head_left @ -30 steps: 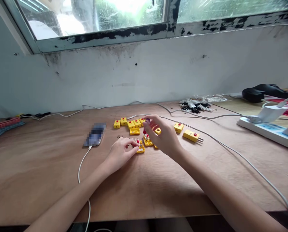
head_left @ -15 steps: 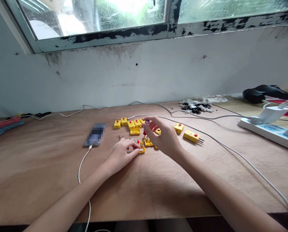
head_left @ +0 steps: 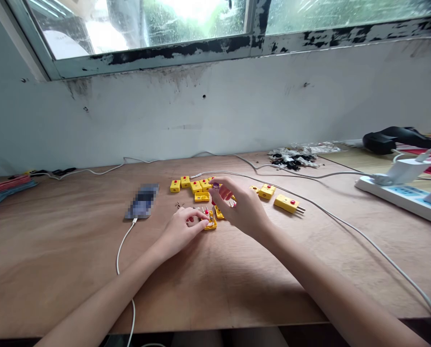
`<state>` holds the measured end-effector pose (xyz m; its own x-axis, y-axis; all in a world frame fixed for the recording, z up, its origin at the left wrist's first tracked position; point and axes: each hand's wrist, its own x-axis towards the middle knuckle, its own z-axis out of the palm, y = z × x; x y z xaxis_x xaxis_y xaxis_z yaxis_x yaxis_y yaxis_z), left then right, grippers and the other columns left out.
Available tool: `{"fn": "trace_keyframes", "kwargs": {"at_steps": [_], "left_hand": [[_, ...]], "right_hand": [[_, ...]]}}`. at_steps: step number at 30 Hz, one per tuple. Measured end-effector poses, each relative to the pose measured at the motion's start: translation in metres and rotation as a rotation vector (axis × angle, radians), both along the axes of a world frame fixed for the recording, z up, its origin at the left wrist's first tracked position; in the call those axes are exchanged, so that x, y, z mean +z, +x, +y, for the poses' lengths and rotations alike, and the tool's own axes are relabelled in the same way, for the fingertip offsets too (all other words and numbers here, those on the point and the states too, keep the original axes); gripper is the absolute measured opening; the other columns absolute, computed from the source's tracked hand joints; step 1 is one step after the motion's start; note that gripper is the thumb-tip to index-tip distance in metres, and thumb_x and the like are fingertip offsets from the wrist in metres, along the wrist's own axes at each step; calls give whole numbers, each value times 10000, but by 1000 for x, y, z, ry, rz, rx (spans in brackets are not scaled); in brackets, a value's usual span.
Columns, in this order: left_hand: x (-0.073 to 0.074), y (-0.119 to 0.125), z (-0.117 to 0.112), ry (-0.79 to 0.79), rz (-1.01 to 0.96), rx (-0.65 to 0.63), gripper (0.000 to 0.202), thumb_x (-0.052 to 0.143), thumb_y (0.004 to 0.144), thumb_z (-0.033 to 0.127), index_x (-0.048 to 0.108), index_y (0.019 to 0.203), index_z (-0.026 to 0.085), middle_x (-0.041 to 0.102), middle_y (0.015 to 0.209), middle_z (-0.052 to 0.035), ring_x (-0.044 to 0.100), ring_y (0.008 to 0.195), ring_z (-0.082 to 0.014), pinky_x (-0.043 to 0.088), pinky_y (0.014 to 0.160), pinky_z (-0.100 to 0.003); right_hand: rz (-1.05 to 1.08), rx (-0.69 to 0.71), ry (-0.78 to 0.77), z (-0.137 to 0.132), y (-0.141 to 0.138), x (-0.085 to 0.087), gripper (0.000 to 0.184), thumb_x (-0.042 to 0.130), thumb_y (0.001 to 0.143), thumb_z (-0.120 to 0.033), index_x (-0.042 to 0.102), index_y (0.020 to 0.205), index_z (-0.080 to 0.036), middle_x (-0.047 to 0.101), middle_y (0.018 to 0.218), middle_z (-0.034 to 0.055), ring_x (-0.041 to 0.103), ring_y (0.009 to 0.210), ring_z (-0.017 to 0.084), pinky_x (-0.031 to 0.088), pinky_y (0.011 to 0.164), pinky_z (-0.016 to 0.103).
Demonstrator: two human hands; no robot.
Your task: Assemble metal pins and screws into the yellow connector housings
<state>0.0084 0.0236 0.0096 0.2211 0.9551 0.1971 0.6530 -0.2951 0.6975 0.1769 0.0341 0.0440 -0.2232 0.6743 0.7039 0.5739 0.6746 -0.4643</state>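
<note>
My left hand rests on the wooden table, its fingers pinched on a small yellow connector with red dot and metal pins. My right hand hovers just to the right, fingers curled round a small purple-topped tool held upright over the connector. Several yellow connector blocks lie in a row just beyond both hands. Two more yellow connectors sit to the right, one with prongs.
A phone on a white cable lies left of the hands. White cables cross the table to a power strip at the right. A pile of small black and clear parts lies by the wall.
My right hand has moved a little left and down, bringing the purple-topped tool closer over the connector in my left hand. The left hand stayed in place.
</note>
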Motion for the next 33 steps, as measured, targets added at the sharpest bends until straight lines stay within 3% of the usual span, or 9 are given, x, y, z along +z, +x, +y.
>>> {"fn": "trace_keyframes", "kwargs": {"at_steps": [7,25,33], "left_hand": [[-7,-1,1,57,36,-30,171,587,793,385,696,797,254,652,879,-20,527,855,-213,429,784,-345],[-2,-1,-3,93,103,-30,177,575,808,388,698,784,264,664,912,-11,515,885,-224,412,822,-372],[-4,-1,-1,140,36,-8,128,593,802,339,693,796,260,673,895,2,535,905,-209,420,797,-328]], "right_hand": [[-2,-4,-2,0,-1,0,197,470,882,-311,614,961,-202,648,676,7,599,607,126,441,571,233],[8,16,-3,0,1,-2,194,464,891,-323,601,972,-210,654,685,3,598,612,124,442,574,231],[5,12,-4,1,-1,-2,196,463,889,-315,604,975,-208,652,696,4,598,612,121,439,570,229]]}}
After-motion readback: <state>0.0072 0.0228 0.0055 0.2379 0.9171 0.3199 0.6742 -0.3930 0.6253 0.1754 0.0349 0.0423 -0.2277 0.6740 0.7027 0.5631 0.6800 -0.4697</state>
